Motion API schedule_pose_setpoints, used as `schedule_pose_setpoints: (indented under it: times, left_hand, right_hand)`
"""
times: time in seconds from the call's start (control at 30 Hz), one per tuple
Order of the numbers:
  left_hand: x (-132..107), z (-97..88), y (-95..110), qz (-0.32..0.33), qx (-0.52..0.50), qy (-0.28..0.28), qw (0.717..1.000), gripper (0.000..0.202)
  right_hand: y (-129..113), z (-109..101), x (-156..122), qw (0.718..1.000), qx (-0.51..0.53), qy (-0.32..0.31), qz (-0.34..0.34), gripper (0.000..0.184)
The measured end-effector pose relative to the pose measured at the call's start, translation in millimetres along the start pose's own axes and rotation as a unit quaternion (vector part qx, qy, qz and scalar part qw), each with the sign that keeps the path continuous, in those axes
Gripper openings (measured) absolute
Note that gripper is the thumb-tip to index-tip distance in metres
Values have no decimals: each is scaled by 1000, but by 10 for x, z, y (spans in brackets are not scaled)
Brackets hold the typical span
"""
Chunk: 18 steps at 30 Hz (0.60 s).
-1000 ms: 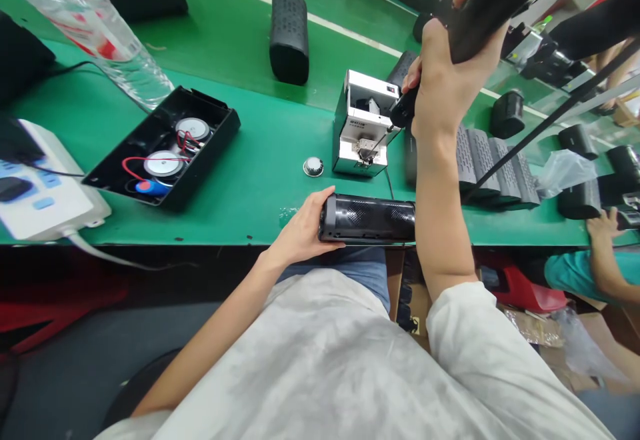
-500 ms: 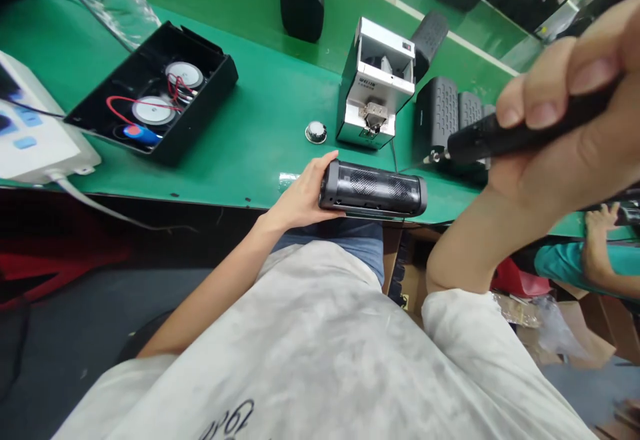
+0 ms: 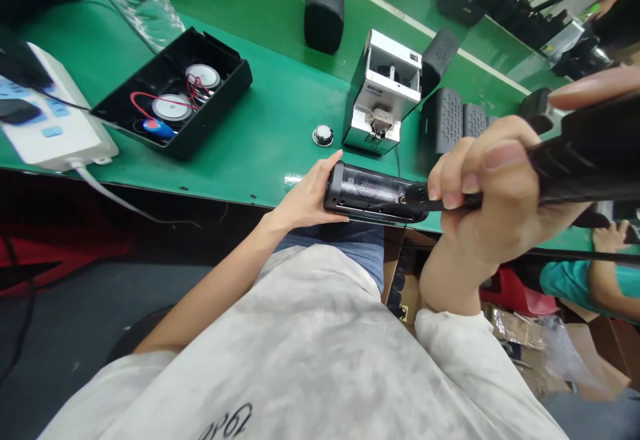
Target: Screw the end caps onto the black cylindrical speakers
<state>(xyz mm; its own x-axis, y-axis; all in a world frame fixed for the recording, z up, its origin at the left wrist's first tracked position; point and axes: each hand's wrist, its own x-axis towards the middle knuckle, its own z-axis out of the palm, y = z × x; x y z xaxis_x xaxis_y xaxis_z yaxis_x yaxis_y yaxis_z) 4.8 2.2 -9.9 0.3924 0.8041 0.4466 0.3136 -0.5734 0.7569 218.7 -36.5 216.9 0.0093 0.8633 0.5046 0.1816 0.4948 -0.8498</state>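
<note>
A black speaker with a perforated metal front [image 3: 364,185] lies on its side at the table's near edge. My left hand [image 3: 313,195] grips its left end, thumb and fingers spread around the casing. Wrapped in my right hand [image 3: 493,183] is a black electric screwdriver [image 3: 590,153], its body pointing left. The driver's tip reaches over the speaker's lower edge; whether it touches a screw I cannot tell. A white-and-grey screw feeder [image 3: 384,93] stands just behind the speaker, with a small round metal part [image 3: 323,135] to its left.
On the left are an open black box [image 3: 200,123] with wired round drivers, a white power strip [image 3: 75,135] and a clear plastic bottle [image 3: 145,10]. Several black speaker casings [image 3: 445,123] stand behind and right. A co-worker's hand [image 3: 610,237] shows at far right.
My right hand has brought the electric screwdriver left and down, from beside the speaker to over it. My left hand keeps its grip; the view has shifted slightly.
</note>
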Motion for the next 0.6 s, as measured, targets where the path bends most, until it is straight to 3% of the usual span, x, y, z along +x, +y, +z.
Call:
schedule_pose_setpoints:
  times: [0.1,0.2,0.4,0.6]
  left_hand:
    - [-21,-3,55,0,12,11,1000,152]
    - [-45,-40,147,-2,16,2,1000,148]
    - [-84,-110,173,-34,16,-11,999,150]
    - [-105,-137,172,-45,21,-25,998,150]
  right_hand:
    - [105,140,-23,993,91,42,-68,30]
    - [230,211,-49,989,137,-3,-63,29]
    - [373,196,-94,980,195,-18,-29,29]
    - [424,182,-128,979,199,-16,-38,28]
